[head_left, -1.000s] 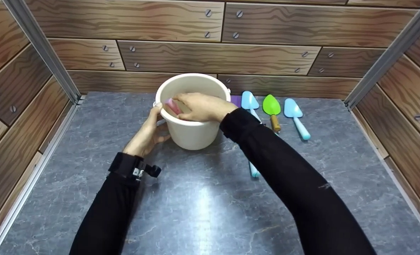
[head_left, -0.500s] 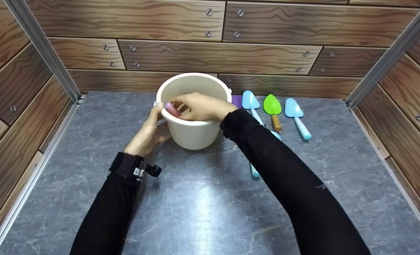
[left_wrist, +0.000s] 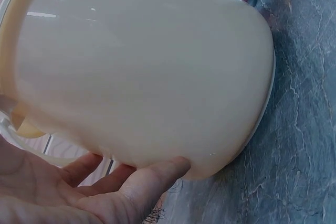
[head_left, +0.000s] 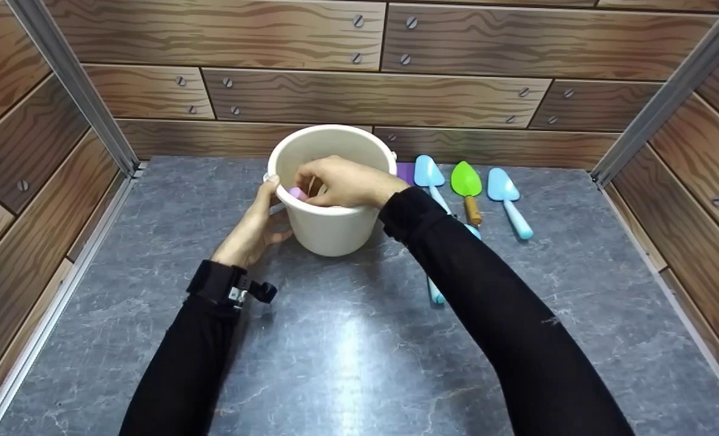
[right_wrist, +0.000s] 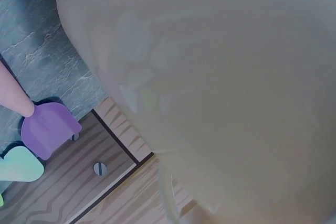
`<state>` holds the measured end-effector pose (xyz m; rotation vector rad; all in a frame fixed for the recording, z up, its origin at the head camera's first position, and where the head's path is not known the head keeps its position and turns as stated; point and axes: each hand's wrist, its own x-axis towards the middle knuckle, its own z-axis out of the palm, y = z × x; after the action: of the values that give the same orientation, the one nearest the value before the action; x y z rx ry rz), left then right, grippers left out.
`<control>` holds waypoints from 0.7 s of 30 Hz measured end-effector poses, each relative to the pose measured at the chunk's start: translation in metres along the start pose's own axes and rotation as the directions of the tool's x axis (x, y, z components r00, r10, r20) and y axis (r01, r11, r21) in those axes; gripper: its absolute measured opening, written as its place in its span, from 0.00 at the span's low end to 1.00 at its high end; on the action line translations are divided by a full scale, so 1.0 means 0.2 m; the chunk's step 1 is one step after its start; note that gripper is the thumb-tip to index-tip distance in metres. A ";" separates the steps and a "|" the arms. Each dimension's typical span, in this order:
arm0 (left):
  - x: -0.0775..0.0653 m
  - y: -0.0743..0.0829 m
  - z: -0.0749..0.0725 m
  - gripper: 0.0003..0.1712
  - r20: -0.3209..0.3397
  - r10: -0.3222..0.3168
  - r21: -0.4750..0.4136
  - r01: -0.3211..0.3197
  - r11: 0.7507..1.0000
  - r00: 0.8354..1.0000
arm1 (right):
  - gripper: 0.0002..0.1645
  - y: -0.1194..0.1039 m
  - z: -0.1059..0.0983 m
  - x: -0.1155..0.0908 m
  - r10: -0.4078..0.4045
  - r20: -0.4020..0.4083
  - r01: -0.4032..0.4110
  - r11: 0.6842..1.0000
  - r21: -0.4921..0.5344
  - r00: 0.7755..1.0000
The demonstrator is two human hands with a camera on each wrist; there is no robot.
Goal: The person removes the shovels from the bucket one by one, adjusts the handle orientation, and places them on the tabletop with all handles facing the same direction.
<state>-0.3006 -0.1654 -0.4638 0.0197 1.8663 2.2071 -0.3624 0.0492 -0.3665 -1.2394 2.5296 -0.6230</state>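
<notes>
A cream bucket (head_left: 332, 230) stands upright on the grey marbled table. My left hand (head_left: 251, 224) holds it at its left side, the thumb by the rim and the other fingers along the outer wall; in the left wrist view, several fingertips (left_wrist: 181, 165) touch the wall. My right hand (head_left: 344, 181) reaches into the bucket over the near right rim. Its curled fingers pinch a pink-purple handle-like piece (head_left: 298, 194), with only the rounded end showing. The piece's lower part is hidden by the bucket wall and the hand. In the right wrist view, the bucket wall hides this hand.
Right of the bucket lie a blue trowel (head_left: 429, 172), a green trowel (head_left: 466, 180) with a brown handle, and another blue trowel (head_left: 504, 186). A purple-bladed toy shovel (right_wrist: 50, 128) with a pink handle lies beside them. My right sleeve partly covers another blue tool (head_left: 436, 293).
The pink-purple piece first rises toward the bucket's left rim, then sinks lower inside, so less of it shows. My right fingers curl more. The left hand and bucket stay in place.
</notes>
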 end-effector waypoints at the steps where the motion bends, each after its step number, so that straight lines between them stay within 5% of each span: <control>1: 0.00 0.00 0.00 0.53 0.000 0.000 0.000 0.000 1.000 1.000 | 0.11 0.00 0.00 0.00 -0.006 -0.002 0.006 1.000 0.000 1.000; 13: -0.01 0.00 0.00 0.51 0.020 0.019 0.004 -0.019 1.000 1.000 | 0.14 0.02 -0.01 -0.03 -0.089 -0.117 0.094 0.995 0.043 0.989; 21: 0.00 -0.01 0.00 0.52 0.009 0.024 0.010 -0.024 1.000 1.000 | 0.20 0.02 -0.01 -0.04 -0.060 -0.221 0.085 0.991 0.105 0.973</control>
<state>-0.2995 -0.1661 -0.4653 0.0544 1.8822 2.2099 -0.3601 0.0586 -0.3669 -1.2915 2.5869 -0.9547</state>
